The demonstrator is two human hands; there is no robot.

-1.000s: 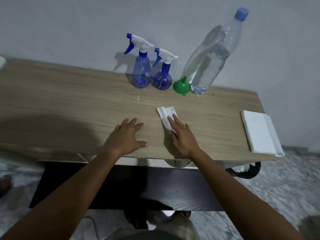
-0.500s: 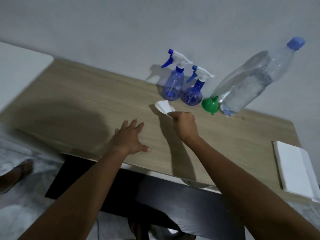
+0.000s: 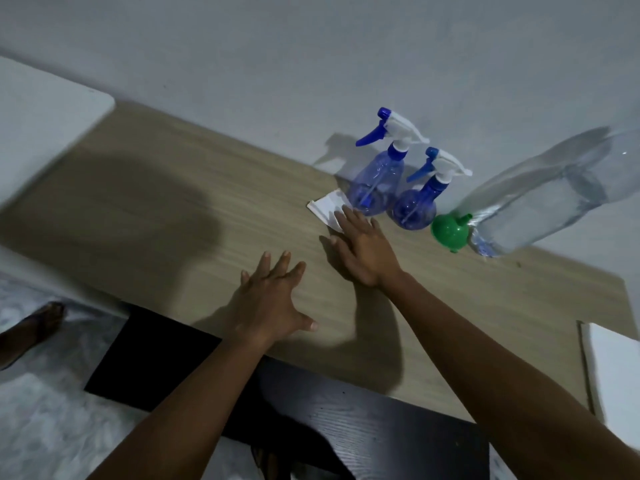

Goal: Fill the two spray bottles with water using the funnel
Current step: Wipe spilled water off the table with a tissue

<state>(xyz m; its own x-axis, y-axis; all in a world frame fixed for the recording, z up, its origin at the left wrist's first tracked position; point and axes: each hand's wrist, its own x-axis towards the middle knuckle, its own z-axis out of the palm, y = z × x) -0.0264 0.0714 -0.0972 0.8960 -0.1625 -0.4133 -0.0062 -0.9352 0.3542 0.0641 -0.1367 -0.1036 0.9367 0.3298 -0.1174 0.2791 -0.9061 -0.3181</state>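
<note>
A pale wood-grain tabletop [image 3: 166, 209] runs along a grey wall, with a black panel [image 3: 346, 420] below its near edge. At the back right stands a large clear water bottle [image 3: 554, 202], partly filled (its top is cut off by the frame edge). A folded white cloth or paper stack [image 3: 613, 375] lies at the tabletop's far right end, well apart from everything else.

Both hands are palm down on the wood. The left hand [image 3: 273, 299] lies flat near the front edge, fingers spread and thumb out to the side, holding nothing. The right hand [image 3: 363, 247] reaches further back, its fingers straight and close together, the fingertips pressing on a small folded white tissue [image 3: 325, 209].

Two blue spray bottles stand upright by the wall, side by side, their white-and-blue trigger heads screwed on: the taller spray bottle [image 3: 375, 181] to the left, the shorter, rounder one [image 3: 414, 207] to its right. The tissue lies just in front of the taller bottle's base. A small green funnel [image 3: 449, 232] sits between the shorter bottle and the water bottle, right against the latter's base.
</note>
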